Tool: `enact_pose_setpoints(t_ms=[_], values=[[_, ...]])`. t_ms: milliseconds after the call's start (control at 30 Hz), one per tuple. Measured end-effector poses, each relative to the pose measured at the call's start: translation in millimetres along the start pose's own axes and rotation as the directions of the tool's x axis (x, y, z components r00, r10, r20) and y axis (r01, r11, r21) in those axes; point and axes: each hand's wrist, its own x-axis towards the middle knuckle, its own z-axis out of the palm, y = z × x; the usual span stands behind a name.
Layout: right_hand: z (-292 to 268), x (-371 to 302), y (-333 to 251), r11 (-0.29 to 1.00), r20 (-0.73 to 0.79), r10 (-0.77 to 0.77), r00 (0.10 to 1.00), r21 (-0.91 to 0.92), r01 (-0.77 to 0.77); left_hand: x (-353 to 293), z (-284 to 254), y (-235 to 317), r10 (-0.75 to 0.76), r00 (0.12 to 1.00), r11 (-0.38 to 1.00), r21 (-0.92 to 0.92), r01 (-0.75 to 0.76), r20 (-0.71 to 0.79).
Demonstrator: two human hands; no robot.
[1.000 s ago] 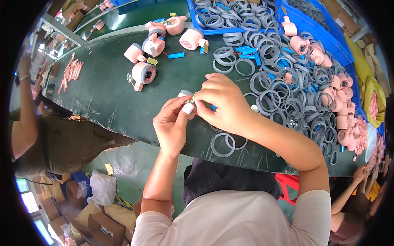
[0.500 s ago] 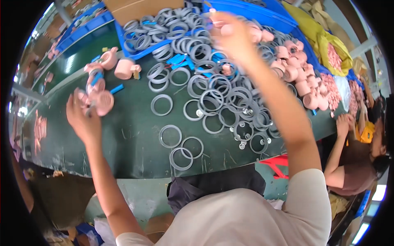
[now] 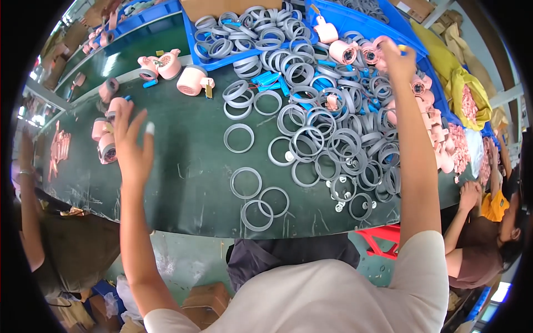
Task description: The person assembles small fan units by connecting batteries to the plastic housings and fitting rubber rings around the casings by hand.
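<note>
Green table [image 3: 183, 166]; blue bin [image 3: 191, 33] holds grey rings [image 3: 250, 28].

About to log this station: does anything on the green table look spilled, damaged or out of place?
Nothing looks broken. The grey rings spread loose over the green table beyond the blue bin; three lie apart near the front edge. Left hand hovers by pink parts; right hand reaches into the pile.
</note>
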Motion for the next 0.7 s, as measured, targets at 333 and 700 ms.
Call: enact_pose_setpoints(t_ms=[333,700], values=[[-5,-276,-129,0.655,0.828,-0.532,0.176,0.534,-0.535,-37,-8,141,-0.498,0.799,0.023,-0.916,0.401,0.337],[17,-150,-23,0.703,0.417,-0.666,0.619,0.072,0.708,-68,5,104,-0.412,0.845,0.637,-0.556,0.534,0.341]])
